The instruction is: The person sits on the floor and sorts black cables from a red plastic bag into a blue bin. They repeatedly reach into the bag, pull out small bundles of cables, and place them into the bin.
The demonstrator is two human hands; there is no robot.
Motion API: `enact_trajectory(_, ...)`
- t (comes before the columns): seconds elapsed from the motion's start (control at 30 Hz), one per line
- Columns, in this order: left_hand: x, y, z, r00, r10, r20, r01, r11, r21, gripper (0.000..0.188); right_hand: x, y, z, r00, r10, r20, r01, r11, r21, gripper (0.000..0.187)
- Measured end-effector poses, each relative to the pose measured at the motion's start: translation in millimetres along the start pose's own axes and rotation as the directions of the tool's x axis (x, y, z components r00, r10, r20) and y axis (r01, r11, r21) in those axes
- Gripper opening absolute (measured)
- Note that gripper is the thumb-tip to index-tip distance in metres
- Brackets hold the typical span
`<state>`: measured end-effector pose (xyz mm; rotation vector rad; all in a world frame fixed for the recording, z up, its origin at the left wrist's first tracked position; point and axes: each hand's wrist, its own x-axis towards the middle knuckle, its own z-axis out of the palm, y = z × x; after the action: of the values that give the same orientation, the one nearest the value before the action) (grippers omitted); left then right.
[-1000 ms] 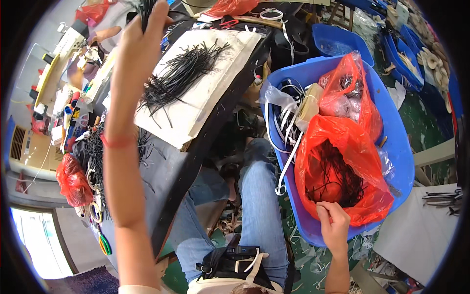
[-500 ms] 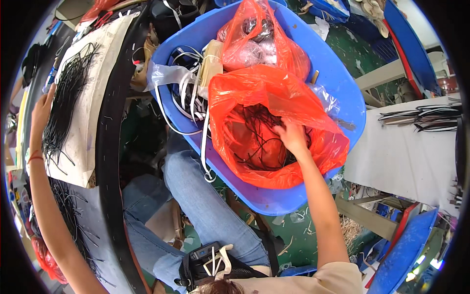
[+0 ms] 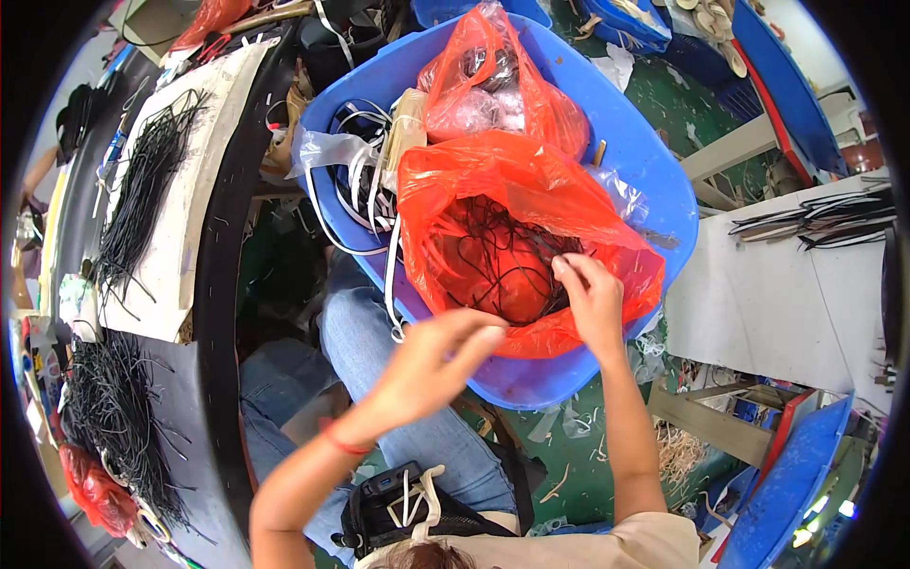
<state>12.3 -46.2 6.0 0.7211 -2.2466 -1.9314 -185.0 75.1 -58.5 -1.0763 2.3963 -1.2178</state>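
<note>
An open red plastic bag (image 3: 445, 175) holds loose black cords (image 3: 507, 242). At the bag's right inner side is my right hand (image 3: 595, 299), thumb and fingertips pinched where dark strands run up to them; it looks closed on a black cord. My left hand (image 3: 431, 365) hovers at the bag's near left edge, above my knee. Its thumb and fingers are drawn together and slightly blurred; anything between them is too small to make out. The bag sits in a blue plastic tub (image 3: 678, 204).
Beside it in the tub are a tied red bag (image 3: 550, 109) and white straps (image 3: 322, 228). On the left bench, a bundle of black cords (image 3: 147, 204) lies on a pale board (image 3: 175, 275), with another cord pile (image 3: 118, 417) nearer. A white table (image 3: 758, 303) stands right.
My left hand has left the cords on the left bench and come across to the bag's near edge. My right hand has drawn up and back from inside the bag toward its right side.
</note>
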Motion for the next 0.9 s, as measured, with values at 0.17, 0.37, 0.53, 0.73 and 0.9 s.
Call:
enact_trajectory(0.17,33.7,-20.8,55.7,0.924,-0.343,0.166,0.342,0.552,-0.761,0.047,-49.0,-40.7,0.6,0.951,-0.307,0.043,0.31,0.945,-0.103,0.012)
enact_trajectory(0.37,21.7,-13.4,52.0,0.901,-0.303,-0.312,0.046,0.78,-0.623,0.033,-83.5,-62.8,15.1,0.948,-0.23,0.222,0.208,0.971,0.118,0.012)
enact_trajectory(0.53,10.2,1.1,10.3,0.859,-0.381,-0.343,-0.128,0.49,-0.862,0.028,-63.6,-56.6,13.7,0.867,-0.32,0.381,0.241,0.94,0.241,0.011)
enact_trajectory(0.73,-0.7,10.1,-25.0,0.871,-0.354,-0.34,-0.127,0.507,-0.853,0.028,-13.8,28.7,29.6,0.932,-0.09,0.35,0.144,0.981,-0.132,0.018)
enact_trajectory(0.9,-8.0,26.3,-23.7,0.832,-0.409,-0.376,-0.127,0.52,-0.845,0.031,-1.2,64.7,79.4,0.927,-0.287,0.243,0.356,0.877,-0.322,0.018)
